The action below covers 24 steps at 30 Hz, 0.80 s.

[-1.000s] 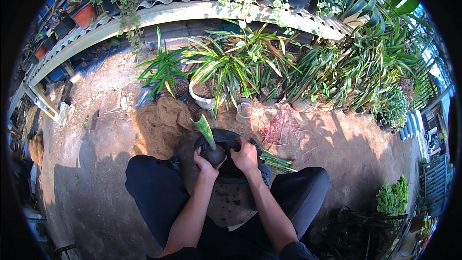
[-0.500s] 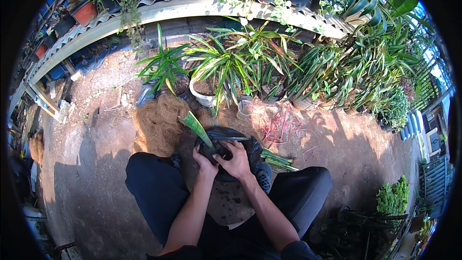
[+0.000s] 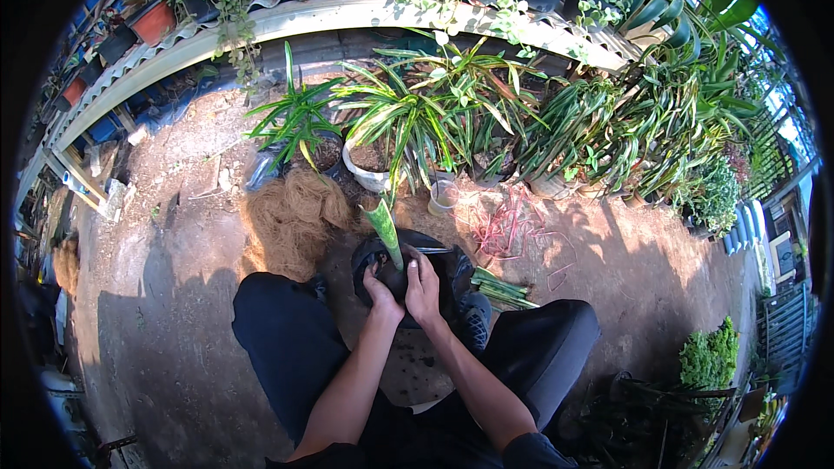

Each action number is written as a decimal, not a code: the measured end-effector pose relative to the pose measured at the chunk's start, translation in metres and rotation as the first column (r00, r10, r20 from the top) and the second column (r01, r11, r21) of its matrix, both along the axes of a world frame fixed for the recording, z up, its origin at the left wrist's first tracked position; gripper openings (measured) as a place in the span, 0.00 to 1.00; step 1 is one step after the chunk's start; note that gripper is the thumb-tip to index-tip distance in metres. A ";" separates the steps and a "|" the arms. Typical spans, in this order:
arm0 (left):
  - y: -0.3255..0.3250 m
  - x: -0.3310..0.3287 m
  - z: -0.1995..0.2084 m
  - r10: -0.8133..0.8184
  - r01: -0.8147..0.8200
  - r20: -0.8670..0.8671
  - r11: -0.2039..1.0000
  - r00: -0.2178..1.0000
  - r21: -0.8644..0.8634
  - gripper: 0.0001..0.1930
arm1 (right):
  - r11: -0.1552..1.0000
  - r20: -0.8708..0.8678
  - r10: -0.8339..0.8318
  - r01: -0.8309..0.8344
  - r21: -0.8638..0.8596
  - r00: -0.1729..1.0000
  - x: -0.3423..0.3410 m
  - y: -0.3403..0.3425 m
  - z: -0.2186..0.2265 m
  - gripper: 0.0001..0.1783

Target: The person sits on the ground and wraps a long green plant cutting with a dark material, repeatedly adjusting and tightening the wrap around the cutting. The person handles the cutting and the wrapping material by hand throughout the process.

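Between my two cupped hands sits a small dark rounded bundle (image 3: 393,280); whether it is bare soil or a black planting bag I cannot tell. A thick green leaf cutting (image 3: 384,231) with a cut top stands up from it, leaning slightly left. My left hand (image 3: 383,297) wraps the near left side, and my right hand (image 3: 423,293) closes round the right side, thumbs uppermost. Beneath and behind them is a wide black plastic container or bag (image 3: 363,262), partly hidden by my hands.
Brown coconut-like fibre (image 3: 291,221) lies ahead to the left. Cut green leaves (image 3: 504,288) rest by my shoe (image 3: 474,317). Tangled red string (image 3: 508,226) and a small pale cup (image 3: 442,198) are farther off, before a row of potted plants (image 3: 408,122).
Both hands have turned and drawn together, from pressing at the leaf's base to cupping the dark bundle from the sides. The leaf has shifted right and stands more upright.
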<state>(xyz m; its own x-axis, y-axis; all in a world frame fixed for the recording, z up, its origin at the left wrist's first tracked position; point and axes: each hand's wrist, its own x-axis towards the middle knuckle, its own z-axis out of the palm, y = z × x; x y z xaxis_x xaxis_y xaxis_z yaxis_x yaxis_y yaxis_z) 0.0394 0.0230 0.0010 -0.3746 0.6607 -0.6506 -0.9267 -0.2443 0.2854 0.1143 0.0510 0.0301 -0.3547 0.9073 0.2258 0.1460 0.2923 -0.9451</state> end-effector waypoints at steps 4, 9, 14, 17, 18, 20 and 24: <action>0.002 0.000 -0.022 0.030 -0.022 -0.078 0.995 0.997 0.096 0.23 | 0.994 0.099 0.020 -0.030 0.107 0.995 -0.001 -0.003 -0.002 0.15; 0.002 0.003 -0.021 -0.018 0.026 -0.085 0.995 0.996 0.098 0.22 | 0.975 0.103 -0.003 -0.020 0.222 0.995 0.003 -0.008 0.001 0.16; 0.010 -0.001 -0.013 -0.047 0.031 -0.139 0.993 0.989 -0.110 0.19 | 0.993 0.029 -0.034 0.030 0.113 0.999 0.003 -0.008 0.002 0.19; 0.013 -0.005 -0.017 -0.180 0.151 -0.184 0.975 0.966 -0.165 0.23 | 0.991 0.038 -0.043 0.037 0.132 0.998 0.005 -0.009 -0.001 0.20; 0.013 -0.004 -0.019 -0.176 0.148 -0.179 0.977 0.968 -0.155 0.23 | 0.991 0.060 -0.065 0.057 0.125 0.996 0.007 -0.010 -0.002 0.20; 0.012 -0.003 -0.020 -0.186 0.159 -0.168 0.973 0.968 -0.165 0.23 | 0.990 0.031 -0.045 0.040 0.134 0.999 0.009 -0.011 -0.002 0.20; 0.001 -0.005 -0.015 -0.203 0.201 -0.080 0.979 0.976 -0.030 0.24 | 0.991 0.104 0.056 -0.068 0.118 0.993 0.017 -0.009 0.006 0.23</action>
<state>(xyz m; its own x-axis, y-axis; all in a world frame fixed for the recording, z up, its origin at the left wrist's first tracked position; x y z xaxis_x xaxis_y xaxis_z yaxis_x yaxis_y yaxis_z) 0.0342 0.0243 -0.0140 -0.2873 0.7142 -0.6383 -0.9296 -0.0473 0.3655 0.1311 0.0421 0.0364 -0.4361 0.8508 0.2934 0.2159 0.4154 -0.8837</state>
